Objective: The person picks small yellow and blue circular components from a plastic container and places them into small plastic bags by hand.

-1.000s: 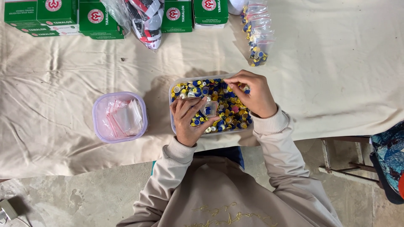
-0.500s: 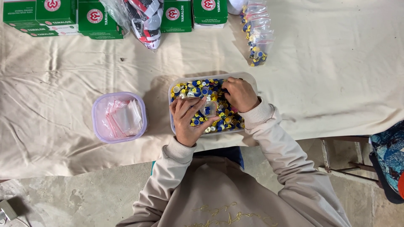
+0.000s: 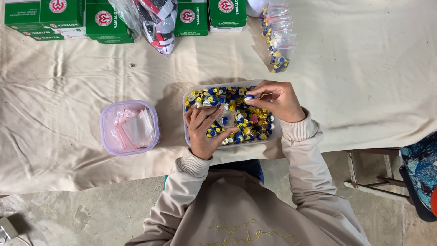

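A clear plastic box point(image 3: 187, 130) full of several small blue, yellow and white bobbins sits on the cloth-covered table in front of me. My left hand point(image 3: 203, 132) holds a small clear plastic bag point(image 3: 226, 119) open over the box, with a blue bobbin inside it. My right hand point(image 3: 277, 100) is at the box's far right side and pinches a small blue-and-white bobbin point(image 3: 249, 97) between its fingertips, a little above and right of the bag.
A pale purple tub point(image 3: 105, 136) with empty small bags stands left of the box. Filled small bags point(image 3: 278, 41) lie in a pile at the back. Green cartons point(image 3: 63, 18) and a plastic-wrapped bundle point(image 3: 157, 23) line the far edge. The cream tablecloth point(image 3: 364, 82) covers the table.
My right hand dipped into the bobbins, then lifted out toward the bag with one bobbin pinched. My left hand kept the bag over the box.
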